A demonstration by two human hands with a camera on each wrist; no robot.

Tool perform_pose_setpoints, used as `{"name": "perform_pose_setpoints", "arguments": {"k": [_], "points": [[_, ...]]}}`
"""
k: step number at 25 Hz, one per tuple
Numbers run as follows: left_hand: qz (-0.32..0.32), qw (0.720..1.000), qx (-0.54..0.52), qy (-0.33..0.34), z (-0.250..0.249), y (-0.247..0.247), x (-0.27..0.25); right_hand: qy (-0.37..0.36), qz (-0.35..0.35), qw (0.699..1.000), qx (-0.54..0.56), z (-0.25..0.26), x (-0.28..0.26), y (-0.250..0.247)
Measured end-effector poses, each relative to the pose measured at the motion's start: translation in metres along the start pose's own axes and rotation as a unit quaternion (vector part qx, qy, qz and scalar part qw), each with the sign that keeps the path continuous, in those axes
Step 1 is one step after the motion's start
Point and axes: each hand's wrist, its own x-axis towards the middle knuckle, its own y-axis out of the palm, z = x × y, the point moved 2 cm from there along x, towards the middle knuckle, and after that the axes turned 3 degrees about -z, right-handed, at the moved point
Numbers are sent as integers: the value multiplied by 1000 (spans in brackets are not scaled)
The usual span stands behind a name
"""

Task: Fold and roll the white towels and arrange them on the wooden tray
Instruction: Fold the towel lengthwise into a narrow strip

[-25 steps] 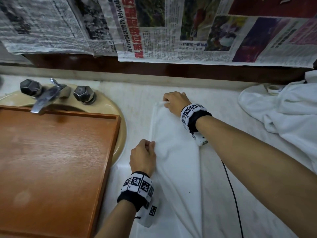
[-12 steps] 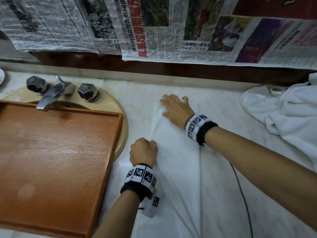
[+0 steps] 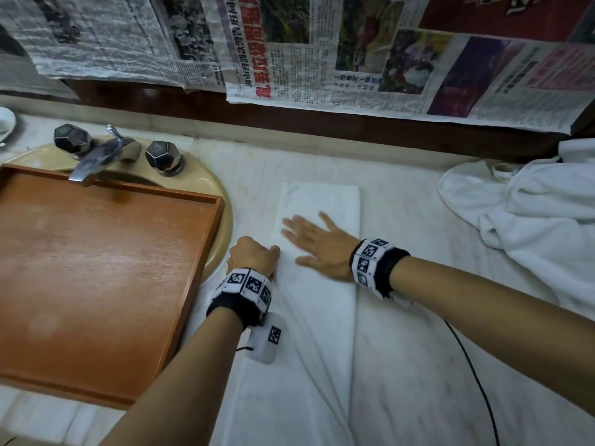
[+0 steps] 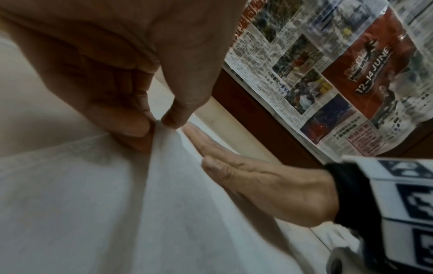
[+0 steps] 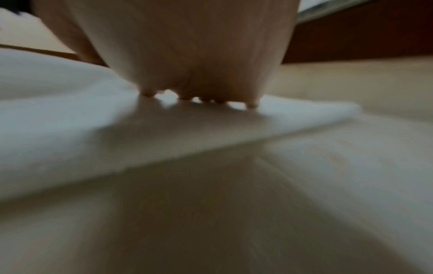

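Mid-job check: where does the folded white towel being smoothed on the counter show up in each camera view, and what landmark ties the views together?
Head: the folded white towel runs lengthwise down the centre, right of the wooden tray.
Left wrist: it fills the lower left, its edge pinched by the left hand.
Right wrist: a pale band across the middle, under the right hand.
Shared landmark: the right hand pressing flat on the towel.

1. left hand (image 3: 254,257) curled in a fist, knuckles up, thumb and forefinger pinching the towel (image 3: 317,304) edge.
2. right hand (image 3: 317,247) flat, palm down, fingers straight and spread, pressing on towel.
3. both forearms bare, reaching forward; right one comes in from the right.
4. marker bands on both wrists.
5. hands close, not touching.
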Motion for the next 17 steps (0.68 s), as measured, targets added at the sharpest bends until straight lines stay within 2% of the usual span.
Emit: {"name": "perform_pose_setpoints", "arguments": {"k": [1,3,4,7,9,11,12,13,15,17], "points": [[-1,1000,-5,1,0,-1,1,68,10,997,22,-10,-7,1],[-2,1000,-12,-1,-1,-4,-2,262,2,961,84,-25,-26,-6],[-4,1000,-14,0,0,-6,-4,300,-13,948,103,-21,-36,-5],[9,1000,-13,9,-4,-15,-13,230,-92,960,128,38,-77,8],[17,999,9,32,-5,-20,-22,227,-136,949,171,77,-113,22],[-24,990,63,122,-2,-26,-46,244,-151,937,200,101,-141,38],[-36,978,69,195,4,-27,-69,250,-144,935,205,110,-151,44],[-18,960,68,270,12,-25,-92,252,-139,935,206,115,-156,48],[105,898,136,405,31,-17,-146,258,-123,937,200,121,-163,45],[223,820,262,457,53,3,-182,257,-102,941,194,125,-166,40]]}}
